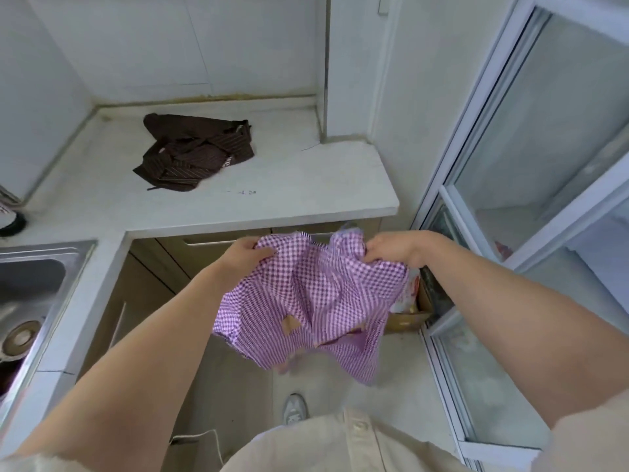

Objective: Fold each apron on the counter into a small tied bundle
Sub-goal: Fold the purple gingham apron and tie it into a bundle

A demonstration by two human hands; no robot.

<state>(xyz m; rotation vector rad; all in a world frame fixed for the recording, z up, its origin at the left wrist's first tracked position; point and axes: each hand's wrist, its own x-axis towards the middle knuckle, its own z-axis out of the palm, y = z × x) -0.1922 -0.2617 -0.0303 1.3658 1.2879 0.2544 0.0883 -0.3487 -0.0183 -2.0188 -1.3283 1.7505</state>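
Fingers [373, 255] of the right hand [391, 248] are bunched on the upper edge of the purple checked apron [313, 301]. The left hand [246, 255] pinches the same edge further left, thumb on top. Both hands grasp cloth; neither is released.

Location of item: the purple apron hangs in the air between the hands, in front of the near edge of the counter [306, 185], not touching it. It is creased and uneven, lower hem loose. Ties cannot be made out.

Second item: a brown striped apron [195, 153] lies crumpled on the far part of the counter, straps tangled, not folded.

Assessment: the step in hand appears to be opening out the purple apron ahead of its first fold. No finished bundle is visible, so the task looks to be at an early stage.

Next move, as judged: lay the cloth flat on the bare counter right of the brown apron, or fold it in the air, with the ties found and kept free. Risk: the hem drags or the ties get trapped inside.
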